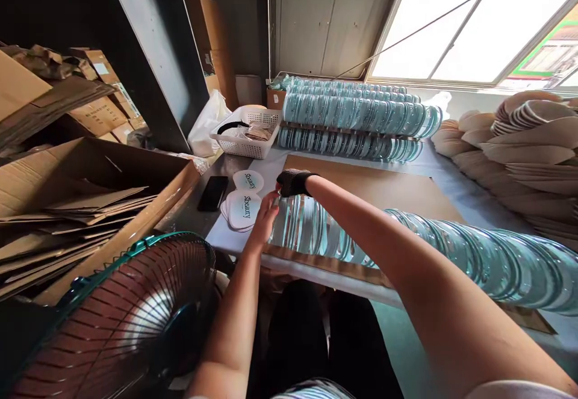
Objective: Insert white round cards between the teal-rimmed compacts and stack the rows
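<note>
Largest first. From my station I log the table (266, 169), spread beneath and around the grip. The fan (149, 321) stands nearer me, left of the grip. Far glass rows (359, 113) lie beyond it. The near glass row (303, 230) starts at the grip and runs off to its right, pieces on edge, several leaning. A cardboard sheet (392, 183) lies flat, beyond and right. Left of the grip: basket (246, 146) farther off, then the printed cards (246, 211) close by and the phone (212, 193) past them.

Grip: left hand (270, 213) bare, fingers raised and partly curled; right hand (294, 182) gloved, bent over the row's left end. The two nearly meet there. At this distance the fingertips are poorly resolved; possibly both touch the end piece, but I cannot tell how far either is closed, or on what.

Risks, my judgement: a sideways push at the end could topple leaning pieces along the row; smooth glass could slip from bare fingers and chip; the right forearm, crossing low above the row, could knock rims.
</note>
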A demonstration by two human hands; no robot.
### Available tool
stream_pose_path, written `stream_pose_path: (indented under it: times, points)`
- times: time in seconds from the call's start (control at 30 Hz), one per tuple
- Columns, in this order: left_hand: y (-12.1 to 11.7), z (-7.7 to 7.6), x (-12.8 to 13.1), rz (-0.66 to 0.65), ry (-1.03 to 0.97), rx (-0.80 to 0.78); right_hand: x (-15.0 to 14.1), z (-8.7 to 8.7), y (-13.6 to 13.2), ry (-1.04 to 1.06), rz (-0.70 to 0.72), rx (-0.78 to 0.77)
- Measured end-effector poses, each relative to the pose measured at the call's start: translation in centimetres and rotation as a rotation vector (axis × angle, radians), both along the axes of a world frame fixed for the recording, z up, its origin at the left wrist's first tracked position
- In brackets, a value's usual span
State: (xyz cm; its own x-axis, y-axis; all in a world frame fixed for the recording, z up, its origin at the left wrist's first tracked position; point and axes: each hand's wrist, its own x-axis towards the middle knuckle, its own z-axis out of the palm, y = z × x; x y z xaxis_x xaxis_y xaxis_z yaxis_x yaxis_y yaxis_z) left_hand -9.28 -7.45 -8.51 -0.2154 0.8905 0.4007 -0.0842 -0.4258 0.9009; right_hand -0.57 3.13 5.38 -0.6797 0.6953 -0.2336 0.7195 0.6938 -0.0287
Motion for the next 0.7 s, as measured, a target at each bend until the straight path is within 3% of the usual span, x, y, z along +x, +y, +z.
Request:
stream_pose_path:
  times: [0.13,0.27,0.33,0.43,0.57,0.63,0.7]
  points:
    - [0.6,-0.5,0.0,-0.023,-0.060,-0.035,0.8,-0.6,-1.6,0.090,-0.053,0.101]
    - [0.7,-0.2,0.1,-0.005,-0.134,-0.122,2.7,-2.0,-6.4,0.249,-0.071,0.201]
    - [0.4,0.2,0.2,0.018,-0.113,-0.158,3.8,-3.8,-10.0,0.243,-0.028,0.240]
    - [-0.2,0.9,0.3,0.078,-0.040,-0.190,4.9,-8.1,-14.8,0.141,0.032,0.234]
    - [-0.3,1.1,0.3,0.145,0.035,-0.188,5.1,-13.5,-17.1,0.112,-0.004,0.259]
    - [-0.2,1.1,0.2,0.170,0.094,-0.199,5.1,-14.7,-17.4,0.120,-0.058,0.275]
    - [-0.2,1.3,0.2,0.218,0.182,-0.198,5.5,-14.3,-17.8,0.135,-0.080,0.263]
